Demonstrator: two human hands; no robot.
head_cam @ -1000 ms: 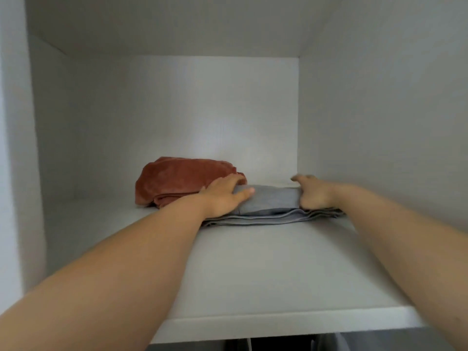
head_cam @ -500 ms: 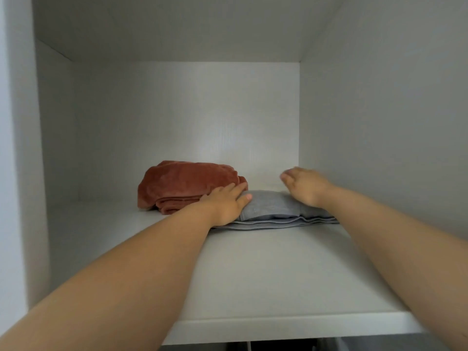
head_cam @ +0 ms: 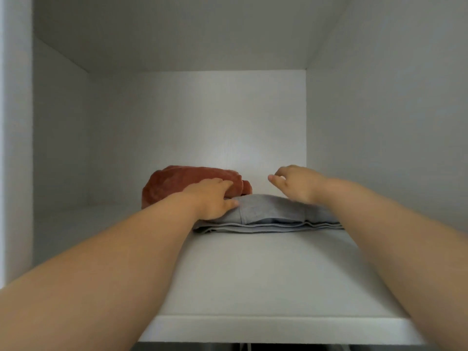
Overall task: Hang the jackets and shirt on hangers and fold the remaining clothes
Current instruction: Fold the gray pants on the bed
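A folded grey garment point(head_cam: 273, 216) lies flat on the white wardrobe shelf point(head_cam: 253, 274), near the back. Behind it to the left sits a folded rust-red garment point(head_cam: 174, 183). My left hand point(head_cam: 212, 198) rests palm down on the grey garment's left end, fingers against the red one. Just above the right part of the grey garment hovers my right hand point(head_cam: 296, 183), fingers loosely curled and holding nothing.
The shelf sits in a white compartment with a back panel point(head_cam: 197, 122), a left wall point(head_cam: 60, 135), a right wall point(head_cam: 379, 122) and a ceiling. The shelf's front edge point(head_cam: 253, 330) is close to me.
My right hand has let go of the grey garment's right end and lifted off it. My left hand has slid a little further back along the garment.
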